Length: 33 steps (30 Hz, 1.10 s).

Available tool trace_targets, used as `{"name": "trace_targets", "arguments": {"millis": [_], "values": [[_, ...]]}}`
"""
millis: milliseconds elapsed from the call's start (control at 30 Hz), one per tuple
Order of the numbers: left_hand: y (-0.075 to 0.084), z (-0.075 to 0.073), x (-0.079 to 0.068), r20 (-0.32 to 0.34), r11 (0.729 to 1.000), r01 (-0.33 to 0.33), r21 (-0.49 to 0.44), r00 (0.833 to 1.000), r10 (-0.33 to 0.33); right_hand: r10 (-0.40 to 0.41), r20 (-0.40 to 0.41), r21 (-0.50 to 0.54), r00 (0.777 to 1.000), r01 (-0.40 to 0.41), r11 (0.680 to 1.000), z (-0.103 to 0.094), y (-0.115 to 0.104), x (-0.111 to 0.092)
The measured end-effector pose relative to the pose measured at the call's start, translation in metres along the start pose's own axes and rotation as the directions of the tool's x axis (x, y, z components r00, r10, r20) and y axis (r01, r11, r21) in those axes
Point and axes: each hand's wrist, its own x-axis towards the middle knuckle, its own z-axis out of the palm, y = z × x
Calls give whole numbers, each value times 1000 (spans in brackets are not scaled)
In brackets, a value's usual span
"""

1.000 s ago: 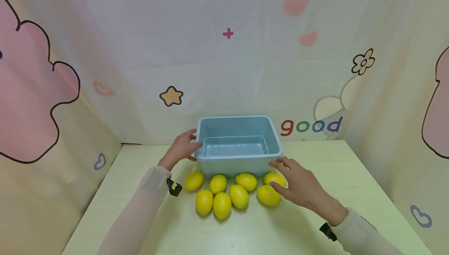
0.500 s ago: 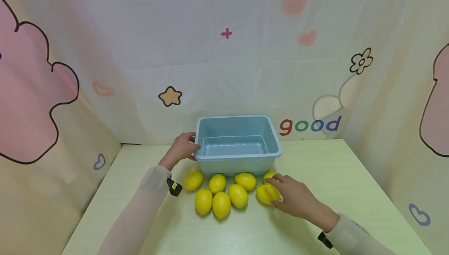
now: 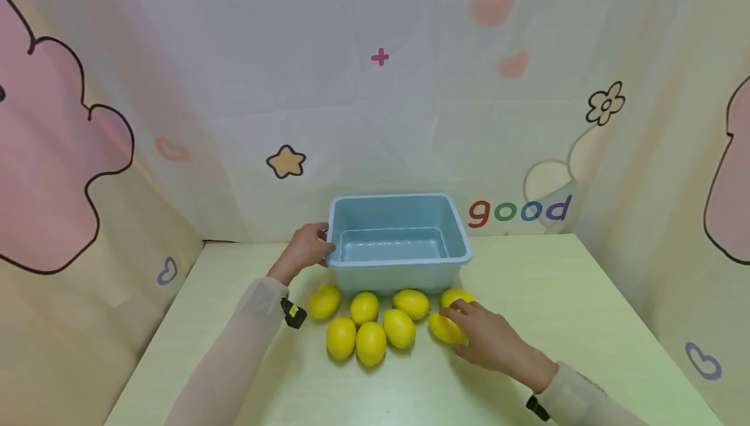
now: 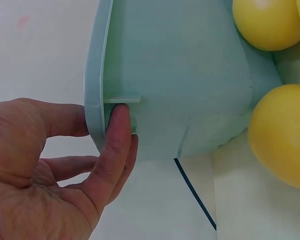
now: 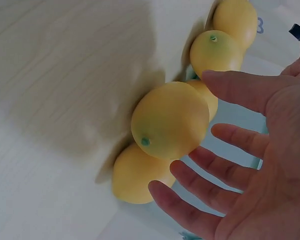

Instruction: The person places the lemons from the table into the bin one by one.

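Observation:
A light blue plastic basin (image 3: 398, 276) stands at the back of the table, its inside bare. My left hand (image 3: 303, 247) pinches the basin's left rim; in the left wrist view, the thumb lies on one side of the rim and the fingers (image 4: 116, 135) under the other. Several yellow lemons lie in front of the basin. Over the right-hand pair, my right hand (image 3: 492, 340) hovers with fingers spread around the nearer lemon (image 3: 445, 328). In the right wrist view, that lemon (image 5: 170, 120) sits between thumb and fingertips, not gripped. Another lemon (image 3: 457, 297) lies just behind it, partly covered.
More lemons sit to the left, among them one at the far left (image 3: 324, 301) and one in front (image 3: 371, 344). Printed cloth (image 3: 381, 120) hangs behind and at both sides of the pale table (image 3: 328, 393). The basin stands close to the rear cloth.
My right hand has come down from beside the basin's front right corner toward me and the nearer right lemon. The left hand has closed in on the rim. Basin and lemons look unmoved.

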Motion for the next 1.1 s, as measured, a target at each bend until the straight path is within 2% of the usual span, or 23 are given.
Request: {"name": "trace_targets", "arguments": {"millis": [200, 367, 467, 767, 1100], "values": [[2, 0, -2, -10, 1000, -7, 30, 1000, 7, -35, -12, 15, 999, 35, 999, 5, 1, 1], [2, 1, -1, -7, 1000, 2, 21, 1000, -2, -85, -31, 15, 996, 86, 996, 13, 2, 3], [1, 3, 1, -4, 1000, 0, 16, 1000, 0, -90, -18, 24, 996, 91, 996, 15, 2, 4], [-1, 2, 2, -11, 999, -3, 33, 1000, 4, -69, 91, 50, 993, 65, 997, 23, 0, 10], [-3, 2, 3, -7, 1000, 7, 17, 1000, -6, -86, 98, -5, 992, 87, 996, 33, -1, 16]]}}
